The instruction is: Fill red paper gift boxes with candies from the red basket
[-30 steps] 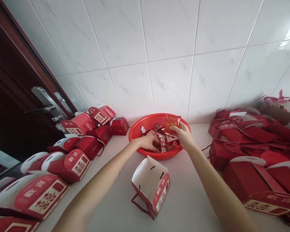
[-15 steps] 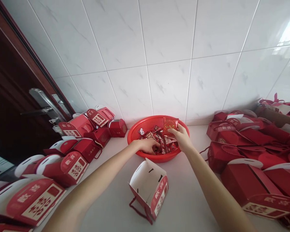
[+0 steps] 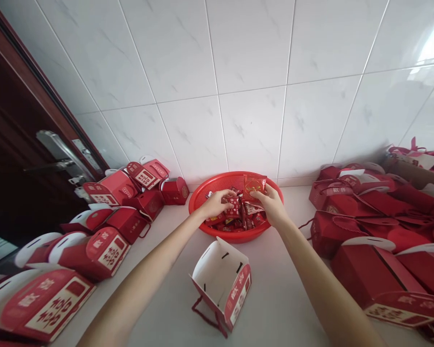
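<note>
My right hand (image 3: 273,204) grips a red candy packet with gold print (image 3: 254,184), held up at the right side of a red plastic basket (image 3: 198,212). Over the basket's left half, my left hand (image 3: 218,202) pinches a small red wrapped sweet with pale spots (image 3: 232,207). Several wrapped sweets (image 3: 244,219) in red and brown lie heaped in the basket below both hands. Nearer to me stands a red gift box (image 3: 222,289), its top open and its white inside showing, with a dark red cord handle hanging at its left.
Red gift boxes (image 3: 108,250) line the left side, near a dark door with a metal handle (image 3: 63,164). More closed red boxes (image 3: 376,274) crowd the right side, with a cardboard carton (image 3: 405,171) behind them. A tiled wall (image 3: 251,130) rises behind the basket.
My left hand has come up out of the sweets, now with a spotted red sweet in its fingers. My right hand holds the same packet in nearly the same place.
</note>
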The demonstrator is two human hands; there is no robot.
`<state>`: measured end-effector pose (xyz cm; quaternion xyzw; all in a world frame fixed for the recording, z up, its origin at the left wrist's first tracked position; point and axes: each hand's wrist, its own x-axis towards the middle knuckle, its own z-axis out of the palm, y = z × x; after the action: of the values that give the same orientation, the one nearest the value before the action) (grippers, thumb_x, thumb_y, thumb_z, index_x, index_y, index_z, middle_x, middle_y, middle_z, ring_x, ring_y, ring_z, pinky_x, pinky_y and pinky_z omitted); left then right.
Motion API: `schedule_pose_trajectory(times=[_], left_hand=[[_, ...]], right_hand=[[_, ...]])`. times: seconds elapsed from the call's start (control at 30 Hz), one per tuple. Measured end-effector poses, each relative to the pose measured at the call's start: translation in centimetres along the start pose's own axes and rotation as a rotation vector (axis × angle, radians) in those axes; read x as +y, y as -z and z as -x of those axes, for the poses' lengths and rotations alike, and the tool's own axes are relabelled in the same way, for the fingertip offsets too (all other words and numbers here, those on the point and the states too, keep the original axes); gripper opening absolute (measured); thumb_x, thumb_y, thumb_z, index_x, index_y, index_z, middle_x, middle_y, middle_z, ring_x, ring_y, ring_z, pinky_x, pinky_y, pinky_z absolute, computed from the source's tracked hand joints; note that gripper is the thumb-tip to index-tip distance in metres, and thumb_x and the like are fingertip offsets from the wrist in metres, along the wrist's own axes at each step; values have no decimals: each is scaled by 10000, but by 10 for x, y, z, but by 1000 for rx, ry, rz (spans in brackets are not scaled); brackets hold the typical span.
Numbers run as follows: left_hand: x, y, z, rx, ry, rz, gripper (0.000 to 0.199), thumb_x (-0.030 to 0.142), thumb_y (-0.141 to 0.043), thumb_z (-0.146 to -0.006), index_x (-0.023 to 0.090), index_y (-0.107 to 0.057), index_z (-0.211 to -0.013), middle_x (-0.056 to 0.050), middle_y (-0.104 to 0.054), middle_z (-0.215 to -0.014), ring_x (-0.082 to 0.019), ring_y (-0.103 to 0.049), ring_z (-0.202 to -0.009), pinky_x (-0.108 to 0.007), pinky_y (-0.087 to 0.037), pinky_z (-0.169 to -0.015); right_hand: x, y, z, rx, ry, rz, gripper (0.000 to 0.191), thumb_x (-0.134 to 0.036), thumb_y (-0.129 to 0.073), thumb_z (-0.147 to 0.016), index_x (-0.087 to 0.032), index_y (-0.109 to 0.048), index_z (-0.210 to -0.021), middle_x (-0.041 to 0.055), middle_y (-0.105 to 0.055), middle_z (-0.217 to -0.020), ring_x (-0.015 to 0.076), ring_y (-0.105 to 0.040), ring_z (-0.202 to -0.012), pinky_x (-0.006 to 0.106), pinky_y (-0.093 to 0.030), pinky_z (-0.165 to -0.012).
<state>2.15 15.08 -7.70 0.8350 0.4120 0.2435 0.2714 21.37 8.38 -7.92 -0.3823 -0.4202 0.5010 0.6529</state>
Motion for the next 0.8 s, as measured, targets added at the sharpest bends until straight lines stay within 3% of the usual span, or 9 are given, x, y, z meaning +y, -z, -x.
schedule_pose_trajectory(times=[0.17,0.3,0.43,0.5,0.63,0.7,0.8], left_hand=[[-4,-1,0,149,3,2,338,143,-644,-788,192,-671,-1122,-89,-713,-1245,-236,-647,-1202,-367,-496,-1049],[-7,-2,2,248,92,-114,375,102,-647,-778,204,-668,-1138,-94,-704,-1207,-267,-644,-1170,-406,-483,-1050],[-3,0,5,274,153,-236,433,87,-601,-770,188,-652,-1189,-134,-640,-1266,-301,-613,-1182,-437,-470,-1038],[2,-1,7,156,140,-261,318,121,-586,-781,196,-704,-1066,-107,-683,-1182,-286,-635,-1130,-386,-490,-986],[10,-6,13,-338,121,-240,70,153,-681,-656,210,-722,-658,-11,-718,-690,-211,-670,-677,-274,-497,-645],[11,-9,14,-517,106,-223,68,168,-706,-621,219,-735,-655,8,-713,-647,-189,-643,-606,-254,-457,-571],[12,-11,13,-589,57,-228,190,170,-692,-624,236,-766,-787,4,-747,-771,-198,-657,-701,-249,-449,-602]], right_hand=[[-1,-1,1,-3,4,-1,267,-311,-746,-627,-212,-639,-851,23,-720,-855,223,-682,-822,388,-564,-796],[-1,-1,2,4,8,16,259,-314,-743,-633,-213,-644,-849,27,-723,-855,219,-680,-803,388,-560,-788],[0,0,2,-6,9,17,264,-319,-747,-644,-220,-646,-867,23,-725,-878,226,-680,-843,391,-563,-803],[0,0,2,-6,12,25,263,-319,-745,-651,-219,-648,-875,20,-725,-877,222,-679,-843,381,-562,-800],[0,0,3,-3,3,33,256,-312,-735,-652,-208,-642,-867,22,-731,-884,219,-679,-856,371,-565,-813],[0,0,3,0,1,45,258,-309,-733,-653,-206,-641,-870,20,-730,-876,218,-677,-846,368,-567,-803],[0,-1,3,4,1,50,256,-312,-736,-656,-206,-639,-868,14,-722,-838,210,-669,-792,360,-566,-751]])
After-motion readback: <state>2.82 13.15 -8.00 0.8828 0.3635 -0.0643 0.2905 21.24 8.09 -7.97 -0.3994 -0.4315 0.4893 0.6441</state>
